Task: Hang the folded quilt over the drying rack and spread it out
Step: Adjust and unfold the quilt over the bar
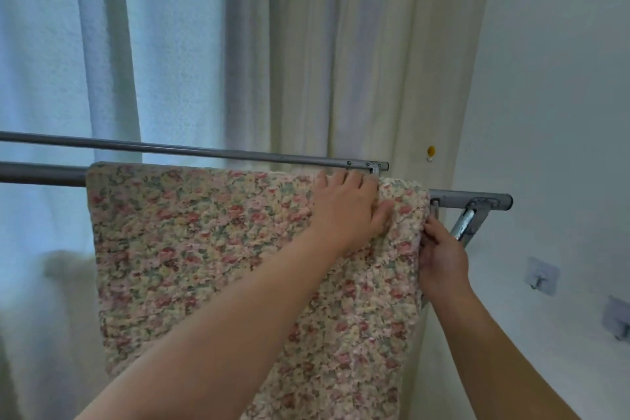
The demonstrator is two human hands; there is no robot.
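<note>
A floral quilt [204, 242] in pink, green and cream hangs folded over the near grey bar of the drying rack [41, 174]. It covers the bar from left of centre almost to its right end. My left hand [351, 208] lies flat on the quilt near its top right corner, fingers over the bar. My right hand [441, 259] pinches the quilt's right edge just below the bar. The rack's second bar [170, 148] runs behind, bare.
Pale curtains [306, 61] hang behind the rack. A white wall [562, 112] stands on the right with a small yellow hook [431, 151] and two grey wall hooks [542, 276] lower down. The rack's right bracket [477, 208] juts out beyond the quilt.
</note>
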